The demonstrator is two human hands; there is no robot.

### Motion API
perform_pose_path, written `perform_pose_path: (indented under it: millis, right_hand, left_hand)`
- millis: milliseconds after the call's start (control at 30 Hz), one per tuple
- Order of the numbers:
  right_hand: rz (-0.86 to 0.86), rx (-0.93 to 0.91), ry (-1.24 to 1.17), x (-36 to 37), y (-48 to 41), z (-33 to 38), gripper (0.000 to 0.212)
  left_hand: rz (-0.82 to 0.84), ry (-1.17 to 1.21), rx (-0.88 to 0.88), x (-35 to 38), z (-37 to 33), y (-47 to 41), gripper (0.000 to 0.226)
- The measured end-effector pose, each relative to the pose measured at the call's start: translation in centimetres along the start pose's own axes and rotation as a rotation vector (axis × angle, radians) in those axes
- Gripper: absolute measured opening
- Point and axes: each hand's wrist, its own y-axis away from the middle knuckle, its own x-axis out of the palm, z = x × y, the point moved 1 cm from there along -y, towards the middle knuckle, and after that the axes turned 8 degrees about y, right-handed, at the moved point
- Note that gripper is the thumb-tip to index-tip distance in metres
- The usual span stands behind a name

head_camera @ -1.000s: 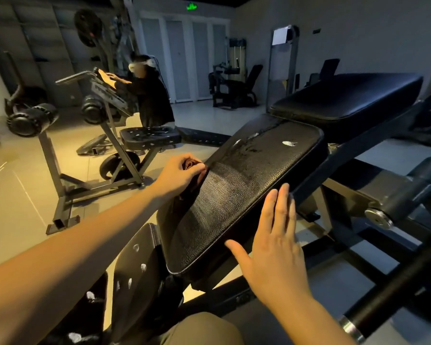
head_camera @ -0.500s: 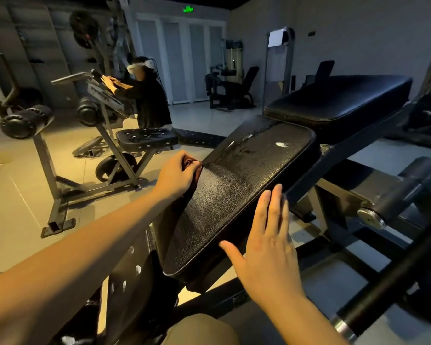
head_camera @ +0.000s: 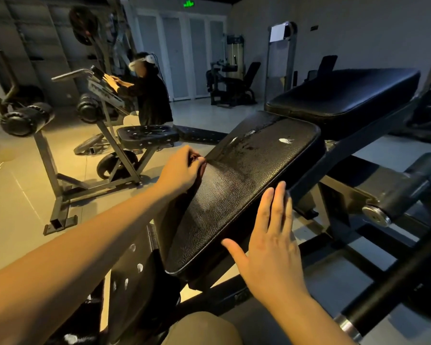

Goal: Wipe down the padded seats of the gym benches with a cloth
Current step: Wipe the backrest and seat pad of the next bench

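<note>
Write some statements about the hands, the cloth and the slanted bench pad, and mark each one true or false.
1. The left hand grips a cloth at the left edge of the pad. True.
2. The right hand is a fist on top of the pad. False: its fingers are straight, by the pad's right edge.
3. White spots show near the pad's far end. True.
4. Nobody else is in the room. False: a person stands at a machine in the background.
</note>
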Motion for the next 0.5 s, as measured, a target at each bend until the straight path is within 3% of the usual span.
perform_pose_path:
  millis: [100,300,500]
  right_hand:
    - [-0.006,0.010,0.004,0.0,-0.1,-0.1,0.117]
    - [0.050,0.013,0.050,-0.5,-0.1,0.0,0.115]
    - [0.105,0.009,0.049,-1.3,-0.1,0.3,0.118]
  left_hand:
    - [-0.027,-0.063,-0.073,0.5,-0.3,-0.6,0.020]
    - [0.072,0.076,0.133,0.7,-4.5,3.7,0.015]
    - [0.097,0.043,0.149,0.3,-6.0,5.2,0.016]
